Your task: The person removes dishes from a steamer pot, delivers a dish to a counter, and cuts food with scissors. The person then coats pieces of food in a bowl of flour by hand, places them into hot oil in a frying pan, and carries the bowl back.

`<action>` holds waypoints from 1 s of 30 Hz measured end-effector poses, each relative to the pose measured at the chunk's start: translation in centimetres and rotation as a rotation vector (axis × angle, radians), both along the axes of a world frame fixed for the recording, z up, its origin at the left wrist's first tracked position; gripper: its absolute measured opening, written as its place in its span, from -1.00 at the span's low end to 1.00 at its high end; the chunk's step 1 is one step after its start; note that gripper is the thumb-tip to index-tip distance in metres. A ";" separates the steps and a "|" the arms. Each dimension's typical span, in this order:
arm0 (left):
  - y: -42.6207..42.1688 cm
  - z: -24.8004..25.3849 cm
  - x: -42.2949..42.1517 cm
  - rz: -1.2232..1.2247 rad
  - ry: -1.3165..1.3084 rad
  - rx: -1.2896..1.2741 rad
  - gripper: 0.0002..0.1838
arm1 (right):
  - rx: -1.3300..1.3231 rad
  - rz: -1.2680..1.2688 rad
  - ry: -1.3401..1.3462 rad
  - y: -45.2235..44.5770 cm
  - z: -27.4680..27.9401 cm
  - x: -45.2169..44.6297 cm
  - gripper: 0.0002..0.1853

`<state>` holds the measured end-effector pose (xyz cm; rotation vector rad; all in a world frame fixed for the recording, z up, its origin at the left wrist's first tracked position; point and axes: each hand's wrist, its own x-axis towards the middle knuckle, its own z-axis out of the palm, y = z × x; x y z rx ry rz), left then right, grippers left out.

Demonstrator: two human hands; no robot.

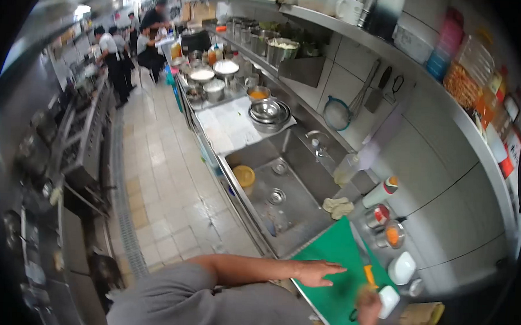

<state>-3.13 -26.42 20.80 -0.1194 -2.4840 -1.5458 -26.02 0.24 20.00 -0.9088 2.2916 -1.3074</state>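
Cutting board: green, lying beneath both hands.
Left hand: released, palm down with fingers stretched out over the board; I cannot tell whether it touches.
Right hand: blurred, fingers bent, over the board; whether it grasps anything I cannot tell.
Knife: along the board's wall-side edge, yellow handle towards the right hand.
White dish: at the board's edge, just beside the right hand.
Second dish: just off the board.
Metal bowl: near the board, orange food inside.
Cloth: by the board's far corner.
Sink: beyond the board's far end.
Co-workers: well apart from the board.
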 end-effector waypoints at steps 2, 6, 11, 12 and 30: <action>2.4 -1.0 -0.8 0.209 0.110 -0.340 -0.39 | 0.190 0.114 0.260 -6.0 1.8 4.7 -0.83; -0.8 -1.1 1.5 0.340 0.152 -0.388 -0.52 | -0.166 0.187 0.059 -14.1 4.1 12.7 -0.79; -3.1 -4.0 5.8 0.433 -0.211 0.894 -0.68 | -0.222 0.114 -0.155 -12.3 0.6 9.5 -0.73; -3.2 -4.4 6.8 0.435 -0.205 0.872 -0.68 | 0.023 0.093 0.035 -10.3 -0.6 7.0 -0.72; -1.3 -8.6 3.1 0.541 0.022 -0.290 -0.69 | 0.423 -0.475 0.613 7.1 -14.1 -2.0 -0.69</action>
